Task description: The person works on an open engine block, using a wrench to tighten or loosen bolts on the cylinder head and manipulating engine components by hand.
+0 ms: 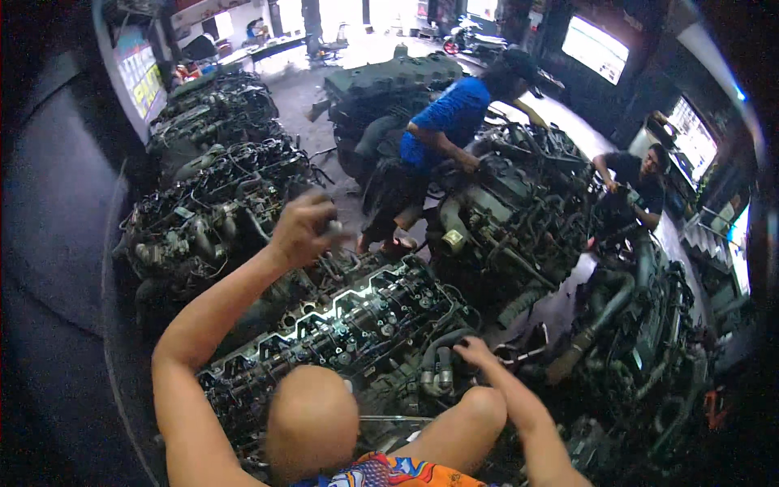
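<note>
My left hand (304, 227) is raised in front of me, closed around a small object that is blurred and hard to identify. My right hand (475, 353) is at the right end of an engine with an exposed valve train (341, 325), its fingertips loosely apart at a curved black hose (442, 345). Metal fittings (438, 373) sit at the lower end of that hose. My bare knees and patterned orange-and-blue shorts show at the bottom edge, over the engine.
More dirty engines (195, 219) stand at left, centre (511, 203) and right (641, 333). A person in blue (442, 122) bends over the centre engine. Another person (637, 183) in dark clothing is at the right. A scooter (471, 40) stands at the back.
</note>
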The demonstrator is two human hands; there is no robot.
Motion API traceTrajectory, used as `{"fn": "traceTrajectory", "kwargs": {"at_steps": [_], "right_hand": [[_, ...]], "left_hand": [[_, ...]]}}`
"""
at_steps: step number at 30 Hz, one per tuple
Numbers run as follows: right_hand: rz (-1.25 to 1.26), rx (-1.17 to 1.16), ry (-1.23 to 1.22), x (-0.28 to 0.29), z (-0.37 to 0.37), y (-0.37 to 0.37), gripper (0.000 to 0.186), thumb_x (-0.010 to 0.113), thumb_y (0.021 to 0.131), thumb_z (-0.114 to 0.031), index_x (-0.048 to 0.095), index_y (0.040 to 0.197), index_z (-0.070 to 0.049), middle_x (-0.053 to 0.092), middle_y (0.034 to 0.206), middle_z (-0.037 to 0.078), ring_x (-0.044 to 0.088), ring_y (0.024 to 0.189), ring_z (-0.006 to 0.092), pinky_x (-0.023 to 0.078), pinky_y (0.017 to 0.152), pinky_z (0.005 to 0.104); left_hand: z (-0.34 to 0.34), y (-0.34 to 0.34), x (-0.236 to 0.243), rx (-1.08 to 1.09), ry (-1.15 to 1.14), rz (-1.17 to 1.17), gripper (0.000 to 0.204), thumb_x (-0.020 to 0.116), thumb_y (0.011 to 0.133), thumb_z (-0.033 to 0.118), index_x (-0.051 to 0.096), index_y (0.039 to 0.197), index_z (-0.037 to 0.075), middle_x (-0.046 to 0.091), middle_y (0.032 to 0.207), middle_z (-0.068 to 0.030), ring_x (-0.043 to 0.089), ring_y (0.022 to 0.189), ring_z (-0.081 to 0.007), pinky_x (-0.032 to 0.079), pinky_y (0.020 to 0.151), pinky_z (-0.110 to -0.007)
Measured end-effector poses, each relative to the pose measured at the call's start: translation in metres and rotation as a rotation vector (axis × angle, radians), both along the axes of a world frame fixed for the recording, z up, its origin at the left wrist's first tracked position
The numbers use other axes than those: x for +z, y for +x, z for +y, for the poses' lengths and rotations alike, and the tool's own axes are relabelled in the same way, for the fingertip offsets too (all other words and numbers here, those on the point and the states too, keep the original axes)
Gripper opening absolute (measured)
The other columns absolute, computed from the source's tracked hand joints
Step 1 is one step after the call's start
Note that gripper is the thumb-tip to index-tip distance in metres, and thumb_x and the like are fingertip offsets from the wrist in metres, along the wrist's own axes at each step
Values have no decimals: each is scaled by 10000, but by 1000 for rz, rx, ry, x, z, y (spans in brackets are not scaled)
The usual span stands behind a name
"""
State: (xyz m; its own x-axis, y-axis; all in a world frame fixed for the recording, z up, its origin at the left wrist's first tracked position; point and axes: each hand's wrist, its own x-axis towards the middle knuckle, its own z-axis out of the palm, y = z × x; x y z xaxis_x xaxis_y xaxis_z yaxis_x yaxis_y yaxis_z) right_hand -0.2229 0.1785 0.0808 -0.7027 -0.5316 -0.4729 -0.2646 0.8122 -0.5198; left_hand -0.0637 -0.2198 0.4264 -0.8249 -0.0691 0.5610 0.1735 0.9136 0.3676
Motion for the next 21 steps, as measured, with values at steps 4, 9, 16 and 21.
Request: {"fn": "traceTrajectory", "kwargs": {"at_steps": [4,9,16,21], "right_hand": [[282,167,55,51,-20,-46,489,571,755,-397,592,1095,-46,612,1034,200,578,978,332,452,830,410],[258,147,31,107,-43,-67,451,576,739,-385,604,1023,-36,623,952,201,592,893,355,471,758,451],[245,478,161,123,-124,4,472,578,770,-394,559,1052,-16,594,1029,214,569,965,363,463,811,448],[212,479,81,68,-161,50,353,550,794,-249,556,1052,-9,581,1034,242,547,967,404,462,814,429]], "left_hand": [[-30,-11,-18,73,896,223,466,570,833,496,543,1036,77,628,780,-20,551,586,-103,448,516,-233],[-11,-39,-77,202,704,-380,316,544,859,317,575,874,2,555,706,-51,511,629,-167,415,590,-340],[11,14,-303,223,-42,-711,402,601,771,295,493,1027,5,598,839,-237,615,772,-362,484,644,-468],[40,43,-346,398,161,-527,431,615,783,328,515,1067,20,563,915,-187,571,859,-338,453,739,-436]]}}
